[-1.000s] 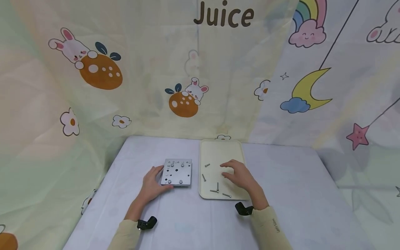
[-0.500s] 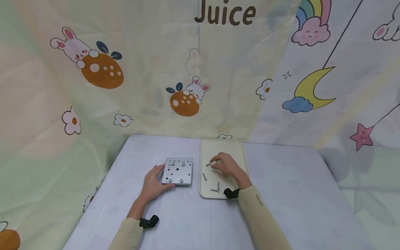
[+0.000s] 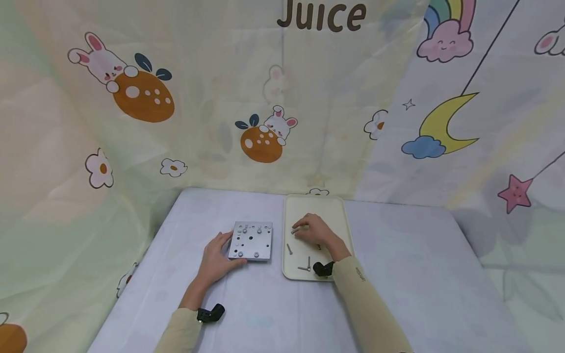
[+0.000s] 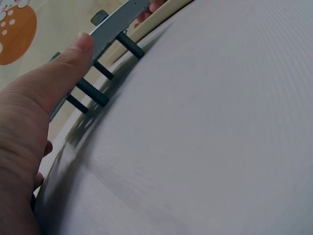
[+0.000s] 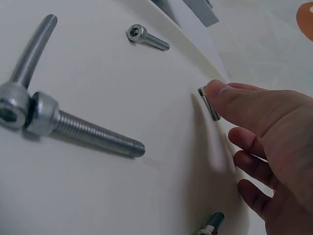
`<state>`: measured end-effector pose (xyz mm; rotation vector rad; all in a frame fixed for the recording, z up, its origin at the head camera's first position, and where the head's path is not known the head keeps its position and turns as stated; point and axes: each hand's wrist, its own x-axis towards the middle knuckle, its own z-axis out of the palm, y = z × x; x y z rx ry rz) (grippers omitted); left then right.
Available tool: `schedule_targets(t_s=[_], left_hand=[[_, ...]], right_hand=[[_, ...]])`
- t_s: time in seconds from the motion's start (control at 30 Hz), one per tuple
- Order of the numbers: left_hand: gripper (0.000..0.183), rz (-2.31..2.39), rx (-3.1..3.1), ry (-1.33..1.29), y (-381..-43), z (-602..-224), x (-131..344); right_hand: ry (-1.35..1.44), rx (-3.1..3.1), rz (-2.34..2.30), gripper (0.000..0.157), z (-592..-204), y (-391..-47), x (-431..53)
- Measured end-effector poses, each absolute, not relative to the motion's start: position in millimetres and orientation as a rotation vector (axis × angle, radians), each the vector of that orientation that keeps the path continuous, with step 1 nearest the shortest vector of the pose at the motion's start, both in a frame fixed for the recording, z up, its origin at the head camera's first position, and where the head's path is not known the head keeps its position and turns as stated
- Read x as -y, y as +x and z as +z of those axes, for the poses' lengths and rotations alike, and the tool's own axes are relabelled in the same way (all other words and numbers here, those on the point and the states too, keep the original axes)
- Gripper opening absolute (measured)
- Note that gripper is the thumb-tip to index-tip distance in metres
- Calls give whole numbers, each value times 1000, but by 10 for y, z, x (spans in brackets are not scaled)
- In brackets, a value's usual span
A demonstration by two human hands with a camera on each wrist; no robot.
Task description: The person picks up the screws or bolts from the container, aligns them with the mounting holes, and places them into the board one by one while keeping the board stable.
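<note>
My left hand [image 3: 215,262] grips a silver metal plate [image 3: 250,240] by its near and left edges, the thumb along the front. The plate has several holes, and hex socket screws stand in it. In the left wrist view, screw shanks [image 4: 129,45] stick out below the plate. Over the cream tray [image 3: 315,203], my right hand [image 3: 315,230] pinches a small hex socket screw [image 5: 211,108] at its head. The right wrist view shows the thumb on it; the index fingertip is mostly hidden behind.
More socket screws lie in the tray: one near its left side [image 5: 149,39], and two touching head to head, one of these screws [image 5: 93,132] being long. Another screw [image 5: 212,225] is partly cut off. A printed cloth [image 3: 326,98] hangs behind the white-covered table.
My right hand has moved left across the tray to the upper-left screw and closed its fingertips on it. The left hand stays on the plate. The head view shifts slightly.
</note>
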<state>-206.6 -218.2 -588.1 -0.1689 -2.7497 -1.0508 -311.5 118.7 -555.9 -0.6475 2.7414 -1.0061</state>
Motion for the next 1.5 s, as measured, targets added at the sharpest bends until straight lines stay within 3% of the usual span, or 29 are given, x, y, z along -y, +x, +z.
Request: schedule_targets(t_s=[0.6, 0.9, 1.5], left_hand=[[110, -1038, 2771, -133, -2035, -5929, 2202], [111, -1008, 2786, -119, -2015, -5961, 2207], [107, -943, 2780, -157, -2096, -5937, 2168]], right_hand=[[-797, -2805, -854, 8, -5586, -3178, -1068], [-677, -2770, -860, 5, -5559, -3140, -966], [-750, -2719, -1174, 5, -5312, -3157, -678]])
